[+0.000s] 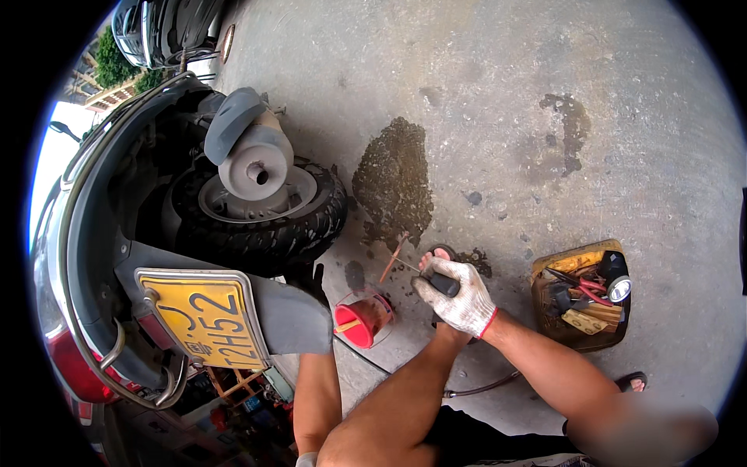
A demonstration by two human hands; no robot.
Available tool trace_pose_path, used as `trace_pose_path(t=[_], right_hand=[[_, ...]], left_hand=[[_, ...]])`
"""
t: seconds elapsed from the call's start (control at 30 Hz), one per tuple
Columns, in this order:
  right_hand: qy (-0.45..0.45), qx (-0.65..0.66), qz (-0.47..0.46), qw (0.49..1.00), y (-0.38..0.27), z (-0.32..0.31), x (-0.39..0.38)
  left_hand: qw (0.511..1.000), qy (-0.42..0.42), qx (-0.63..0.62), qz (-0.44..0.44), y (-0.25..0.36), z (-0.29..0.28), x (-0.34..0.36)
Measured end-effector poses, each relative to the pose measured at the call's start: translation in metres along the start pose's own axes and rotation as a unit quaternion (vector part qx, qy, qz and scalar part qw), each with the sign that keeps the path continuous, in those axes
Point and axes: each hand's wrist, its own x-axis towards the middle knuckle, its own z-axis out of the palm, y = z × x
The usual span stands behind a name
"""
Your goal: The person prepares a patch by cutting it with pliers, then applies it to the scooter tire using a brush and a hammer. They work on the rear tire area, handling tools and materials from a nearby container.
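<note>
My right hand, in a white knitted glove with a red cuff, is closed around a black-handled tool. The tool's thin metal shaft points to the upper left, and a reddish-brown strip, like a tyre-plug strip, crosses its tip. A sandalled foot is just behind this hand. At the bottom edge a sliver of greyish glove, apparently on my left hand, shows; its fingers are hidden. The scooter's rear tyre is ahead and left, with the silver exhaust over its wheel.
A small red bucket with a yellow item stands below the tyre. On the right, a yellow-rimmed tool box holds pliers and other tools. A dark hose crosses the floor. A wet patch darkens the concrete; another sandalled foot shows lower right.
</note>
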Motion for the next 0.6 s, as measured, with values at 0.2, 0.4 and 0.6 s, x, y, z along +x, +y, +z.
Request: trace_pose_path(t=[0.2, 0.4, 0.6], right_hand=[[0.013, 0.033, 0.095, 0.995, -0.049, 0.003, -0.003], [-0.032, 0.08, 0.096, 0.992, -0.071, 0.036, -0.003], [-0.016, 0.161, 0.041, 0.986, -0.018, 0.07, 0.025]], left_hand=[[0.95, -0.136, -0.275, -0.058, -0.002, -0.013, 0.048], [0.887, -0.252, -0.38, -0.077, 0.016, -0.015, 0.059], [0.933, -0.161, -0.317, -0.062, 0.017, 0.003, 0.062]])
